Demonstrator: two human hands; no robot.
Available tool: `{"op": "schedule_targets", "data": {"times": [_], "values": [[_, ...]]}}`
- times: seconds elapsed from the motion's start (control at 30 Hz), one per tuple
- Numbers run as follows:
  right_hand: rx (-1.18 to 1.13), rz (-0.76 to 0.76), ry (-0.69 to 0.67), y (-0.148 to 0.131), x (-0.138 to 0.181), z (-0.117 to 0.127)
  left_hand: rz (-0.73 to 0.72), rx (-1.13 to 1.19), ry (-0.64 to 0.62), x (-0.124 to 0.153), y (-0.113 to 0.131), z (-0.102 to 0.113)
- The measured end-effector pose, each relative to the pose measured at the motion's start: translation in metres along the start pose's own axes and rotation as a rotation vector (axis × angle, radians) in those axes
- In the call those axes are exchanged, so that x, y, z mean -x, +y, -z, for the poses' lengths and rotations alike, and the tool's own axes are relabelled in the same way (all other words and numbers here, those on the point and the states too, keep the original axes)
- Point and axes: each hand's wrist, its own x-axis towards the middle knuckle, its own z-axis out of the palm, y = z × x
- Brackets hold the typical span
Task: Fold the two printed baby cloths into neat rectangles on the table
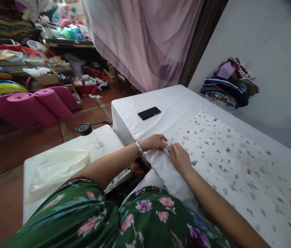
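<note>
A white fabric point(217, 148) with small grey and beige motifs lies spread over the right part of the white-covered table point(125, 110). My left hand point(157, 142), with a silver band at the wrist, pinches a folded bit of the fabric's near left corner. Close beside it, my right hand point(180, 158) has its fingers closed on the same edge. Between the two sets of fingertips a small crumpled piece of the cloth shows. Some fingertips are hidden by the fold and the knuckles.
A black phone point(149, 113) lies on the table beyond my hands. At left, a low white table point(104, 134) bears a clear jar with a black lid point(84, 129) and a pale plastic bag point(60, 168). Folded clothes point(225, 86) are stacked by the wall; pink rolled mats point(42, 106) stand on the floor.
</note>
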Motion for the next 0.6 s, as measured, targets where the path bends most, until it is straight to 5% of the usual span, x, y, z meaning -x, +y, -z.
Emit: {"op": "schedule_targets", "data": {"times": [0.6], "values": [[-0.055, 0.028, 0.005, -0.004, 0.0, -0.001, 0.019, 0.366, -0.031, 0.01, -0.009, -0.001]]}}
